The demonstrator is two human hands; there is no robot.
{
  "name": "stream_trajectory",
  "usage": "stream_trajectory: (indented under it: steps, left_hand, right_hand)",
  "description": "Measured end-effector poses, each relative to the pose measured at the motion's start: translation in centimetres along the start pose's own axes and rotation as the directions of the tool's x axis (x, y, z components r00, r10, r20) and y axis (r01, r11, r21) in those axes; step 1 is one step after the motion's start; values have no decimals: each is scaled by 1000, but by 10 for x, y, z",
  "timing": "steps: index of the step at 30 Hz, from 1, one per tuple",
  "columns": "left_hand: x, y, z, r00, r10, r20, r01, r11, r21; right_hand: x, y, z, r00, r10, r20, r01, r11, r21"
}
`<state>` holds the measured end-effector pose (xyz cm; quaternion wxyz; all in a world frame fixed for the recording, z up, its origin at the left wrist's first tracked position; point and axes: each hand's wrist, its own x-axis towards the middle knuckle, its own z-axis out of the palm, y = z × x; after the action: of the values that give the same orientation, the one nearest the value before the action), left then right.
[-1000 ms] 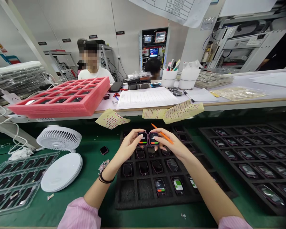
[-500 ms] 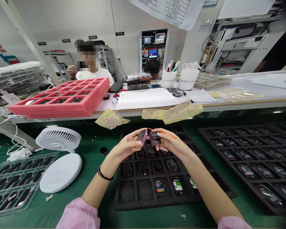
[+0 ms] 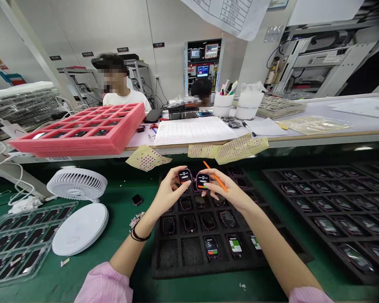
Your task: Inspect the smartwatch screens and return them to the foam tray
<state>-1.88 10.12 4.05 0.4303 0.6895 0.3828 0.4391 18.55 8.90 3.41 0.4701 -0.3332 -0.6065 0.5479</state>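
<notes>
Left hand [image 3: 169, 192] has its grip clamped on the left watch [image 3: 185, 174], thumb over the lower edge of the face; right hand [image 3: 227, 185] has its grip clamped on the right watch [image 3: 203, 179], thumb likewise on the lower edge, with an orange pen [image 3: 216, 176] lying across its fingers.

Change noted against half a second ago: left watch, then turned nearly edge-on, now shows its face; right watch, then angled, is squared up too; pen stands steeper and more exposed. Both lit screens now face the wearer side by side, which in my judgement suits comparing them; the text is too small to read.

Pose: left forearm rises from lower left, right forearm from lower right; hands meet near the middle, watches just apart, held over the far part of the black tray [image 3: 208, 270].
</notes>
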Motion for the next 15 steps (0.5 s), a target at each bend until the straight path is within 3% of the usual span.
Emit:
stream_trajectory:
  steps: [15]
  left_hand:
    - [1, 7, 2, 998, -58, -21, 54, 987, -151]
  right_hand:
    - [-3, -7, 3, 1000, 9, 25, -8, 999, -51]
